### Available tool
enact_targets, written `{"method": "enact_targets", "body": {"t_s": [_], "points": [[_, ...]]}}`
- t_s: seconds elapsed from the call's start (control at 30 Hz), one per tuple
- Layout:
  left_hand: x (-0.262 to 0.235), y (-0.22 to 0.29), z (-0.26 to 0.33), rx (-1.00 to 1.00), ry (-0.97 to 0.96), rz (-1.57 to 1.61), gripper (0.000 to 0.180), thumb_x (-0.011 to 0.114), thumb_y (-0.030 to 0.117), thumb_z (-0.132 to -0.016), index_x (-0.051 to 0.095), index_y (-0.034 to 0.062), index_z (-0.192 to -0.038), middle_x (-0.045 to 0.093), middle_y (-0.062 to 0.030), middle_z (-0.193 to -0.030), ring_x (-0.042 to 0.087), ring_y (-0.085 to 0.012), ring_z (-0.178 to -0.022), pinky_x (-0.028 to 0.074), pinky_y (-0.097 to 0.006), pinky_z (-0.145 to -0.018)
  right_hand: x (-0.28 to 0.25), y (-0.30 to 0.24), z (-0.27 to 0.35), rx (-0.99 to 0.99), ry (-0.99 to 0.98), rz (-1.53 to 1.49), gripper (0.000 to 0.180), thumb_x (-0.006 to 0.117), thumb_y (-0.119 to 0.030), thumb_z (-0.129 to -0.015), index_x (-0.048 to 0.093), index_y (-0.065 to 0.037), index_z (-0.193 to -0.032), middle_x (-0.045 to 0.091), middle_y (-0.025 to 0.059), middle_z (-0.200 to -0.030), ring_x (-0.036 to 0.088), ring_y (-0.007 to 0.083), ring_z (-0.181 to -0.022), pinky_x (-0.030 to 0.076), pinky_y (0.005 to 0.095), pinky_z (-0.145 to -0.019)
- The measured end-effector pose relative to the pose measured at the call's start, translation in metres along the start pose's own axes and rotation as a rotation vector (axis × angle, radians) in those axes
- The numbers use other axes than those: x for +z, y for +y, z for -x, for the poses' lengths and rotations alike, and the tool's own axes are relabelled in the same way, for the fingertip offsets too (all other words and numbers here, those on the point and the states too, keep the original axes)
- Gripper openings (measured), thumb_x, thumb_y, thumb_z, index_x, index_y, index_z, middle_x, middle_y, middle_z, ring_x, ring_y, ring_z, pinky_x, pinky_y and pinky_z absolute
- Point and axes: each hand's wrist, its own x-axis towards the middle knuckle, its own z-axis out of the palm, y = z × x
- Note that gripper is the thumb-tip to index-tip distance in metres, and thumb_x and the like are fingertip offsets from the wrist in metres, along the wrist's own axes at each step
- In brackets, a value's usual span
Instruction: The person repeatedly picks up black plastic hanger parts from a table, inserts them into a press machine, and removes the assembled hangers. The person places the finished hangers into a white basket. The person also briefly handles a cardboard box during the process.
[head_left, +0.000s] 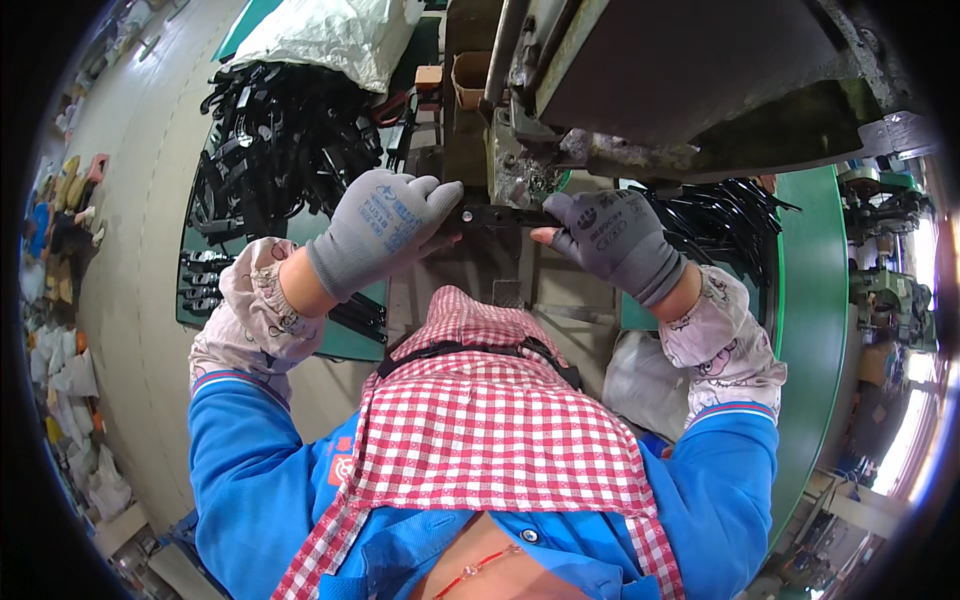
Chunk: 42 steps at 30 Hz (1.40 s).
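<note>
Green counter [810, 330] w/ heaps of black metal parts [275, 140] both sides, grimy press machine [640, 90] up top, and left hand [385, 225] & right hand [610, 240], both gray-gloved, pinch opposite ends of a flat black metal strip [495, 216] right at the press's base.

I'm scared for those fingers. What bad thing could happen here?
Both the left hand and the right hand hold a flat black metal strip right under the heavy press machine, so fingers might get pinched. The right thumb pokes bare out of its glove, so a sharp edge could cut it.
</note>
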Motion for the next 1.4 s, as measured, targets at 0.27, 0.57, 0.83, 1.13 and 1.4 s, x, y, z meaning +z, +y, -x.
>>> {"method": "enact_targets", "body": {"t_s": [0.27, 0.57, 0.83, 1.13, 1.4], "points": [[0.000, -0.022, -0.052, 0.059, 0.060, -0.075, 0.041, 0.070, 0.039, -0.083, 0.059, 0.0125, -0.112, 0.061, -0.0039, -0.084, 0.064, -0.0236, -0.070, 0.048, -0.036, -0.060, 0.004, 0.036, -0.002, -0.096, 0.533, 0.212, 0.048, 0.062, -0.050, -0.092, 0.062, -0.012, -0.121, 0.068, 0.0126, -0.092, 0.068, 0.0282, -0.086, 0.053, 0.0414, -0.080], [0.016, -0.043, -0.067, 0.215, 0.082, -0.095, 0.036, 0.066, 0.041, -0.087, 0.059, 0.0107, -0.104, 0.061, -0.0047, -0.081, 0.065, -0.0264, -0.072, 0.050, -0.038, -0.062, 0.009, 0.049, -0.016, 0.249, -0.376, -0.319, 0.047, 0.054, -0.053, -0.095, 0.066, -0.012, -0.113, 0.069, 0.0091, -0.103, 0.068, 0.0296, -0.091, 0.054, 0.0436, -0.077], [0.013, -0.043, -0.066, 0.092, -0.230, 0.139, 0.051, 0.074, 0.031, -0.079, 0.062, 0.0059, -0.122, 0.065, -0.0105, -0.110, 0.065, -0.0324, -0.092, 0.053, -0.041, -0.079, 0.026, 0.051, -0.011, 0.075, 0.039, -0.084, 0.053, 0.049, -0.054, -0.098, 0.063, -0.007, -0.116, 0.067, 0.0179, -0.093, 0.065, 0.0343, -0.090, 0.052, 0.0419, -0.082], [0.027, -0.064, -0.092, 0.188, -0.319, 0.034, 0.049, 0.069, 0.034, -0.082, 0.061, 0.0051, -0.121, 0.059, -0.0150, -0.124, 0.056, -0.0345, -0.116, 0.046, -0.044, -0.097, 0.033, 0.021, 0.003, 0.222, -0.036, -0.325, 0.053, 0.041, -0.054, -0.102, 0.058, -0.004, -0.104, 0.066, 0.0129, -0.083, 0.066, 0.0297, -0.077, 0.052, 0.0391, -0.073], [0.092, 0.068, -0.036, -0.378, 0.407, 1.349, 0.040, 0.068, 0.016, -0.089, 0.052, 0.0018, -0.123, 0.058, -0.0089, -0.112, 0.058, -0.0204, -0.099, 0.047, -0.034, -0.090, 0.168, 0.104, -0.047, 0.520, 0.092, -0.655, 0.048, 0.047, -0.045, -0.099, 0.059, -0.009, -0.129, 0.062, 0.0129, -0.124, 0.056, 0.0295, -0.119, 0.042, 0.0449, -0.104]]}}
